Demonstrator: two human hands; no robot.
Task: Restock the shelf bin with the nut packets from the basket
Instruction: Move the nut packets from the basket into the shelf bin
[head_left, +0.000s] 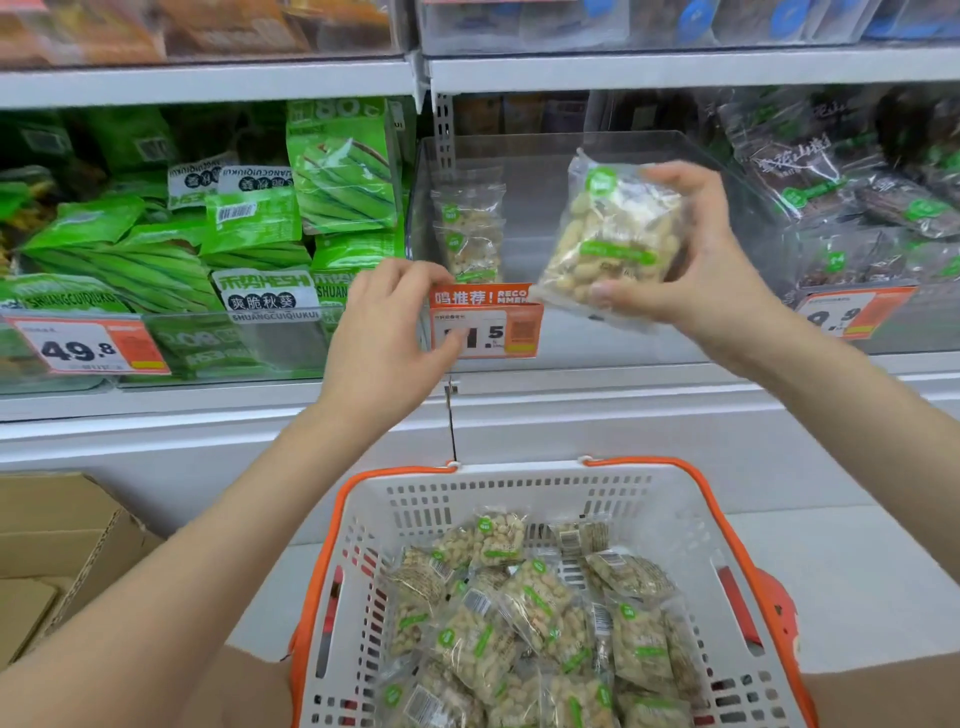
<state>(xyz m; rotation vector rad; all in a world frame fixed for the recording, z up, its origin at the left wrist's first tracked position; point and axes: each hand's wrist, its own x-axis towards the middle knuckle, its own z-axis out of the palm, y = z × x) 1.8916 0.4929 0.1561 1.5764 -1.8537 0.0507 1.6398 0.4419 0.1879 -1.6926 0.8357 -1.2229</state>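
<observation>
My right hand grips a clear nut packet with green labels, held up in front of the clear shelf bin. Two nut packets stand upright at the bin's left side. My left hand has its fingers curled over the bin's front edge, with the thumb across the orange price tag. Below, a white basket with orange handles holds several nut packets in a loose pile.
Green okra snack bags fill the bin to the left, behind a 49.8 price tag. Dark snack packets fill the bin to the right. A cardboard box sits on the floor at the lower left.
</observation>
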